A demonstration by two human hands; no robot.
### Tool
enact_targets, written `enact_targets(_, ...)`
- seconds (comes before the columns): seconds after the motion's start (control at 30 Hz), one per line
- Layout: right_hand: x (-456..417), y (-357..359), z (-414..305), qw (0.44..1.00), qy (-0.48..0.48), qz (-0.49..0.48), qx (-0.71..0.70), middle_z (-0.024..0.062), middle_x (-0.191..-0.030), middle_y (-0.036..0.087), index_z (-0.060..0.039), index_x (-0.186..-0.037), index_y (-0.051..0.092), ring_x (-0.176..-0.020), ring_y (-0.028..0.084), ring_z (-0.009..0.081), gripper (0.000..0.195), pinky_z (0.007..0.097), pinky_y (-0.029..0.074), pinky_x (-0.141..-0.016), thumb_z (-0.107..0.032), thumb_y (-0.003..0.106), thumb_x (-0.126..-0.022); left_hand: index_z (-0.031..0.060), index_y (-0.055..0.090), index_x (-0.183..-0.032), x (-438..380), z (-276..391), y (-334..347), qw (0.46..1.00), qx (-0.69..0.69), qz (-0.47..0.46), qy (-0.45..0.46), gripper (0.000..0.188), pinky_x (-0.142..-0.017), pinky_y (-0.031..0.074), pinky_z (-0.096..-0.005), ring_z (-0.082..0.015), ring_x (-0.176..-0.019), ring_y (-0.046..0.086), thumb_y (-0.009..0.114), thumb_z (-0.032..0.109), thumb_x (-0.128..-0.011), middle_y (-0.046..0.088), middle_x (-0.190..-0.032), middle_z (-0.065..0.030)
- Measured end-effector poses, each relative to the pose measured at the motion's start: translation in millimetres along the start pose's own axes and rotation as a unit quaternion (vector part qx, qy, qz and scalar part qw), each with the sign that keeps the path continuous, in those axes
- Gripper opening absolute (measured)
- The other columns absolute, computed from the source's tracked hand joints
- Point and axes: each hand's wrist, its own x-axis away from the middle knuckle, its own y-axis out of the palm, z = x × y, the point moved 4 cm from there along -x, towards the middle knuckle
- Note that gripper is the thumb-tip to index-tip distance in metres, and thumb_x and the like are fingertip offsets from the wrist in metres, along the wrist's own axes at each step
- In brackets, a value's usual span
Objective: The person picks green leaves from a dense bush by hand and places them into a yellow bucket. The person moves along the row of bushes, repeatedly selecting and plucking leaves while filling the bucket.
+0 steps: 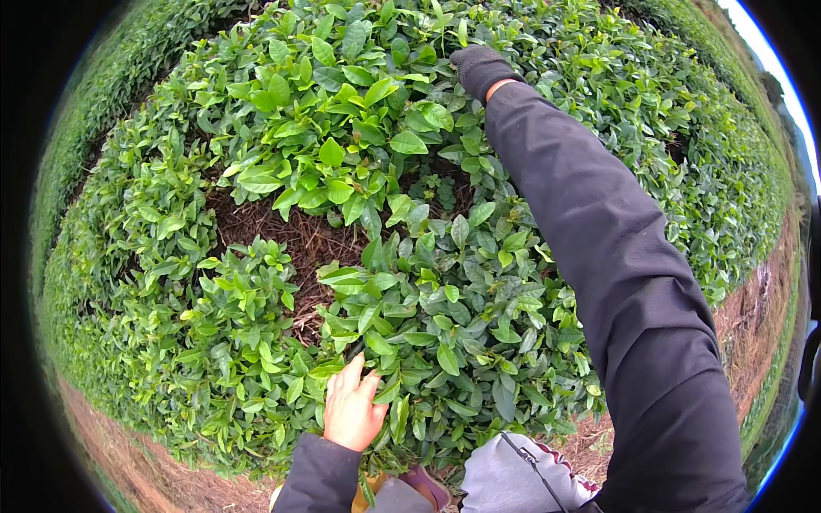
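A dense tea bush [449, 308] with glossy green leaves fills the space before me. My left hand [353, 407], bare, rests among the leaves at the near side. Its fingers are extended, the thumb lies apart, and I see nothing held in it. My right hand [480, 67] wears a dark knitted glove and reaches to the far side of the bush. The fingers look curled; leaves and the hand's own back hide whether they grip anything. Close to them stands an upright young leaf [462, 32]. Paler, brighter shoots [330, 152] rise left of my right forearm.
A gap in the foliage shows dry brown litter [288, 231]. Another hedge row [83, 115] runs along the far left. Bare soil paths [757, 320] border the bush. Below me are a grey cloth bag [500, 478] with a black zip and a shoe [426, 484].
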Motion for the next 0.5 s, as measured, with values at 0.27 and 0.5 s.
enact_targets(0.27,53,1,-3,0.986,0.088,-0.070,-0.124,0.0162,-0.098,0.064,-0.0086,-0.094,0.066,-0.090,0.063,0.0334,0.023,0.0393,0.050,-0.079,-0.022,0.052,-0.081,0.0041,0.058,-0.112,2,-4,1,1.000,0.003,0.004,-0.003,0.050,-0.098,0.033,-0.0430,-0.0346,-0.116,0.044,0.070,0.009,-0.063,0.044,-0.130,-0.0214)
enact_targets(0.5,152,-31,-64,0.655,0.088,-0.216,-0.718,0.0066,-0.085,0.065,-0.0071,-0.087,0.061,-0.058,0.050,0.0062,0.012,0.0234,0.043,-0.055,-0.017,0.064,-0.082,0.0041,0.059,-0.111,-1,-1,2,1.000,-0.007,0.004,0.012,0.050,-0.097,0.034,-0.0420,-0.0338,-0.116,0.045,0.070,0.009,-0.063,0.045,-0.129,-0.0211)
